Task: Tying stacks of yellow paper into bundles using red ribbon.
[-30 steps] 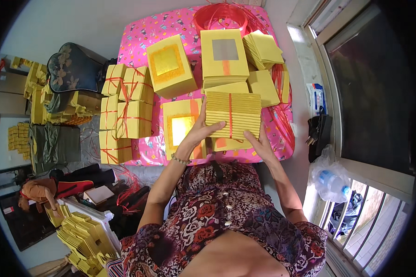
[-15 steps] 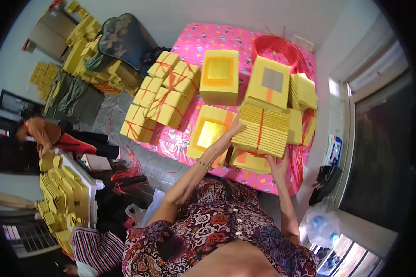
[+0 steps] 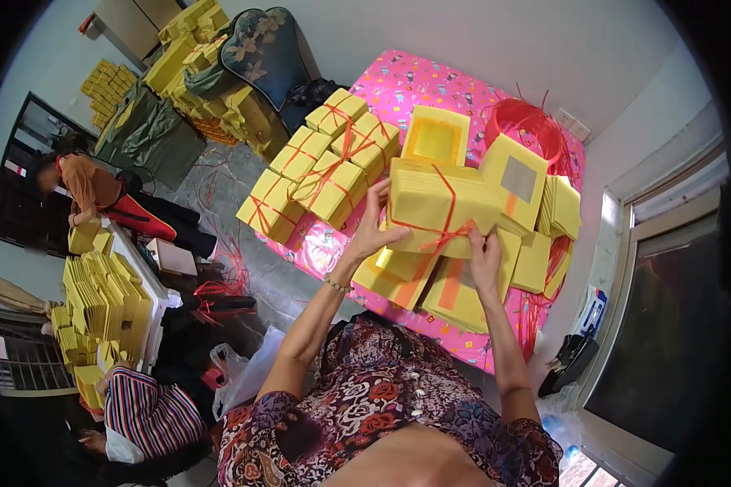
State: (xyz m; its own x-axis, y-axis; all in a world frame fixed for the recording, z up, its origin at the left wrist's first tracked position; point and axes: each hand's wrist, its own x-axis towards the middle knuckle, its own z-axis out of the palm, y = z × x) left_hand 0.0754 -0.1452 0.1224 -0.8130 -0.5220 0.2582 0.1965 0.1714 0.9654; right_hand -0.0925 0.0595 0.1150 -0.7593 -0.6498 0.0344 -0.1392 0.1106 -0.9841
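Between my two hands is a thick bundle of yellow folded paper (image 3: 414,207) bound crosswise with red strips, held above the stacks on the pink table. My left hand (image 3: 372,231) grips its left end, thumb on the near side. At its near right corner, my right hand (image 3: 485,253) has its fingers closed by the red knot; whether they pinch the strip or the paper I cannot tell. Several tied yellow bundles (image 3: 327,191) sit to the left. Yellow stacks lie under and behind, including one with a silver-grey square (image 3: 518,178) and one with an orange-edged gold panel (image 3: 434,136).
A red coil of strips (image 3: 536,130) stands at the back right of the pink-covered table (image 3: 406,71). On the left, a person in brown (image 3: 93,185) and one in a striped sleeve (image 3: 158,414) are by a white table piled with yellow paper (image 3: 105,296). Red strips litter the floor.
The bundle has turned over, so a smooth face and the red knot now show instead of the folded edges. It has moved left with both hands, and the view has shifted.
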